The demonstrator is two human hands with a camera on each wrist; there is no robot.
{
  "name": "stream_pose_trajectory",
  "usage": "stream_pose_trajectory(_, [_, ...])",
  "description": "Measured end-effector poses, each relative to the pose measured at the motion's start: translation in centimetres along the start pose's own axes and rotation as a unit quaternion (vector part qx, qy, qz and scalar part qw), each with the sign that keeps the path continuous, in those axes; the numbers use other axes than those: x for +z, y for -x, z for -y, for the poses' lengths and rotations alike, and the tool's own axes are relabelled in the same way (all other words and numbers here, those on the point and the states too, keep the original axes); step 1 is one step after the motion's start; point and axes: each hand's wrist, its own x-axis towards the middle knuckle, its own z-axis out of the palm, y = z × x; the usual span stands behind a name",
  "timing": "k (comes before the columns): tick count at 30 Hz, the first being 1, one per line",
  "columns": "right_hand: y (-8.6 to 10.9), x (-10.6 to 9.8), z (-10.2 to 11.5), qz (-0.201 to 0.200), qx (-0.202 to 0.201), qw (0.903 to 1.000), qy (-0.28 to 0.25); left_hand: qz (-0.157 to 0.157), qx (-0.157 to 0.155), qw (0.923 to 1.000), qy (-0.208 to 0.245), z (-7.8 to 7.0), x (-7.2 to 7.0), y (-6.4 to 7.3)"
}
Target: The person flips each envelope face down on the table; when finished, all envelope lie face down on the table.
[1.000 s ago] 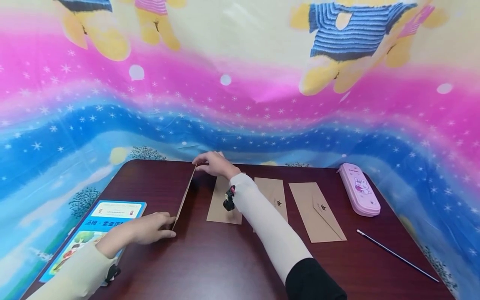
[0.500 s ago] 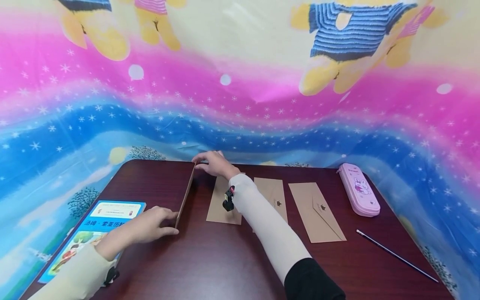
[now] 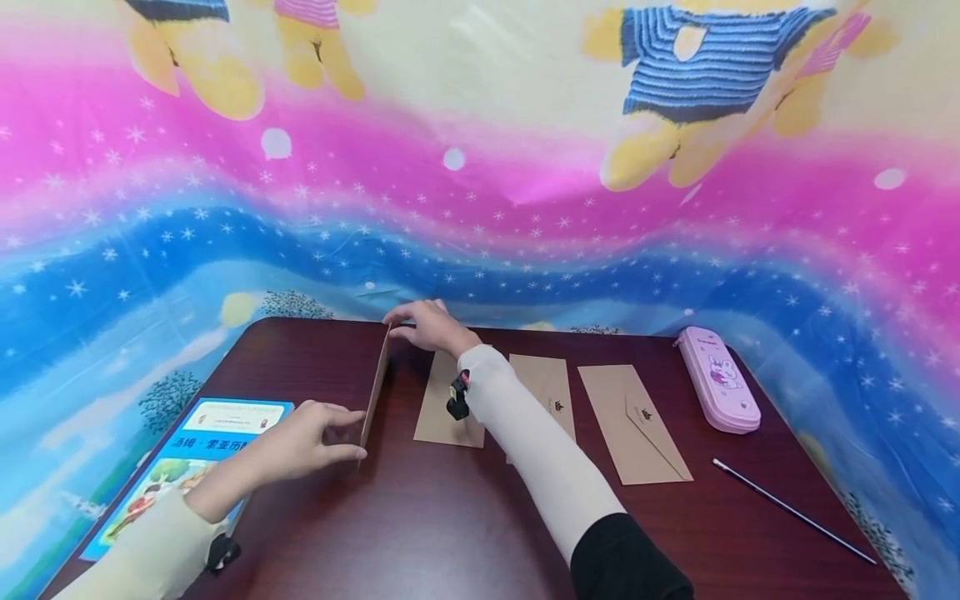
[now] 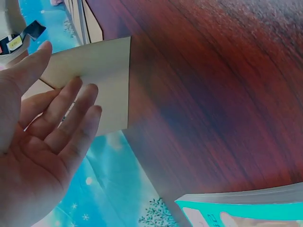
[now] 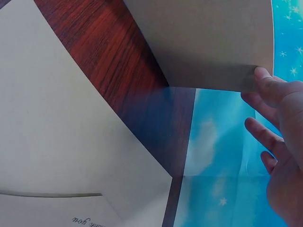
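Note:
A brown paper envelope [image 4: 113, 85] stands on its long edge on the table, seen almost edge-on in the head view. My right hand [image 3: 431, 325] pinches its far top corner between thumb and index finger; the right wrist view shows that grip on the envelope [image 5: 213, 47]. At the near end is my left hand [image 3: 307, 446], its fingers loosely bent and spread, the fingertips at the envelope's side. In the left wrist view the left thumb is well apart from the fingers. More envelopes lie flat to the right: one [image 3: 446, 408] partly under the right forearm, another [image 3: 543, 375], and a third [image 3: 637, 429].
A blue book [image 3: 202, 442] lies at the left, partly behind the left forearm. A pink pencil case [image 3: 717, 379] and a pencil [image 3: 795, 511] are at the right of the dark wooden table [image 3: 420, 533]. A patterned cloth [image 3: 510, 208] hangs behind.
The standing envelope's near end has swung slightly to the right. My left hand has moved right with it and its fingers have spread wider. My right hand has stayed at the far corner.

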Motion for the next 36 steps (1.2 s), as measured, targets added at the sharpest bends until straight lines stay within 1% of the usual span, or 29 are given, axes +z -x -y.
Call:
stream_pose_trajectory(3, [0.1,-0.2,0.1,0.001,-0.003,1.0000,0.008,-0.015,0.005,0.9996,0.022,-0.4,-0.2,0.0])
stream_pose_trajectory(6, [0.1,-0.3,0.1,0.003,-0.006,0.9999,0.015,-0.025,0.011,0.9984,0.050,-0.3,-0.2,0.1])
stream_pose_trajectory(8, [0.2,-0.4,0.0,0.005,-0.007,0.9998,0.019,-0.036,0.018,0.9974,0.060,-0.3,-0.1,0.0])
stream_pose_trajectory(12, [0.3,-0.7,-0.2,0.006,-0.004,0.9998,0.019,-0.061,0.035,0.9954,0.066,-0.3,-0.1,-0.4])
stream_pose_trajectory(14, [0.3,-0.8,-0.2,0.004,0.001,0.9998,0.022,-0.068,0.048,0.9941,0.070,-0.3,-0.1,-0.5])
stream_pose_trajectory(17, [0.3,-0.8,0.0,0.008,0.004,0.9996,0.026,-0.079,0.070,0.9917,0.074,-0.4,-0.2,-0.2])
stream_pose_trajectory(21, [0.1,-0.8,0.5,0.020,-0.003,0.9994,0.029,-0.094,0.093,0.9889,0.067,-0.3,-0.3,0.3])
stream_pose_trajectory(26, [-0.4,-0.7,0.9,0.020,-0.002,0.9991,0.037,-0.102,0.109,0.9864,0.067,-0.2,-0.4,0.6])
stream_pose_trajectory(29, [-0.6,-0.6,0.9,0.030,0.002,0.9990,0.034,-0.102,0.118,0.9854,0.068,-0.1,-0.4,0.7])
stream_pose_trajectory(32, [-0.7,-0.4,0.7,0.038,0.014,0.9991,0.016,-0.100,0.123,0.9851,0.066,-0.1,-0.4,0.7])
stream_pose_trajectory(36, [-0.8,0.2,0.3,0.034,0.037,0.9987,-0.007,-0.101,0.129,0.9847,0.059,0.0,-0.8,0.7])
